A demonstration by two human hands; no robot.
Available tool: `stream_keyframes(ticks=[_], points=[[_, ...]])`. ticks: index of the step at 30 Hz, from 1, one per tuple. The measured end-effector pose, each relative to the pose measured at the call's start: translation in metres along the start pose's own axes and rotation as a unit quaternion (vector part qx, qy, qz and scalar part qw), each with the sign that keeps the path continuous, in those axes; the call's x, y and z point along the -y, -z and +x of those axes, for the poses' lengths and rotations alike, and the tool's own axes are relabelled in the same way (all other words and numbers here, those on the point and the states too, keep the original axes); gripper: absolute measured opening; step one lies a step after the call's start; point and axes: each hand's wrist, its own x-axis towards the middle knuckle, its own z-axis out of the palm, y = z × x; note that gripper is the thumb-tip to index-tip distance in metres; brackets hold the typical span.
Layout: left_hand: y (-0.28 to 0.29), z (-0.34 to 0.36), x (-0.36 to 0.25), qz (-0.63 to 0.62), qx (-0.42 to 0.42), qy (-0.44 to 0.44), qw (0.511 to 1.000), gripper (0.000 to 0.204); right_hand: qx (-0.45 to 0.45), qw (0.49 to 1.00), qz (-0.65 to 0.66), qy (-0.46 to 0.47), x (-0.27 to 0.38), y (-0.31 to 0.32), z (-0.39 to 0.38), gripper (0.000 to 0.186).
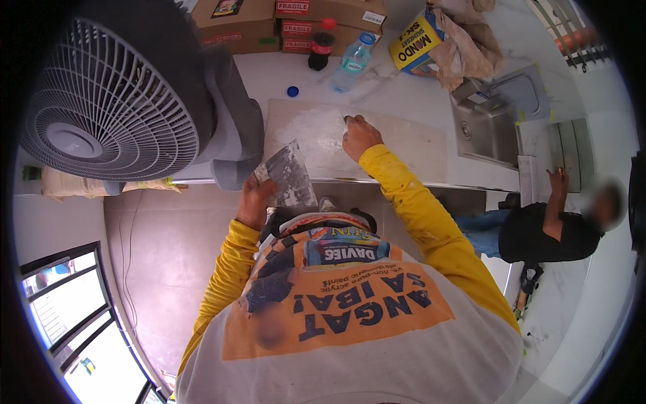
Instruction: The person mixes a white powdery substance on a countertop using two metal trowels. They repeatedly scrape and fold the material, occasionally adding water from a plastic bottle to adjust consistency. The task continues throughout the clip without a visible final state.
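My left hand, at the counter's near edge, is closed on a wide metal putty knife. White paste smears its flat blade, which tilts up toward the board. Farther right, my right hand is closed low over a flat pale board. A small dark tip shows at its fingers, but most of what it holds is hidden. White paste is spread over the board's left and middle parts, left of my right hand.
A large grey fan stands at the left. Behind the board are a blue cap, a water bottle, a dark soda bottle, cardboard boxes and a putty bag. A sink and another person are at right.
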Motion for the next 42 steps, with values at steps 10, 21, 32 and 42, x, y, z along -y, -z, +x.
stream_keyframes(ticks=[10,21,32,42], points=[[0.009,-0.002,0.002,-0.428,-0.049,0.272,0.861,0.036,-0.008,0.977,-0.051,0.205,-0.052,0.055,-0.012,0.043],[-0.037,-0.015,-0.006,-0.38,-0.093,0.207,0.897,0.036,-0.005,0.893,-0.178,0.413,-0.101,0.025,-0.024,0.04],[-0.067,-0.02,-0.015,-0.313,-0.116,0.216,0.918,0.025,-0.023,0.892,-0.155,0.423,-0.113,0.042,-0.01,0.036],[-0.055,-0.015,-0.004,-0.447,-0.113,0.248,0.852,0.026,0.021,0.917,-0.153,0.368,-0.106,0.032,-0.02,0.035]])
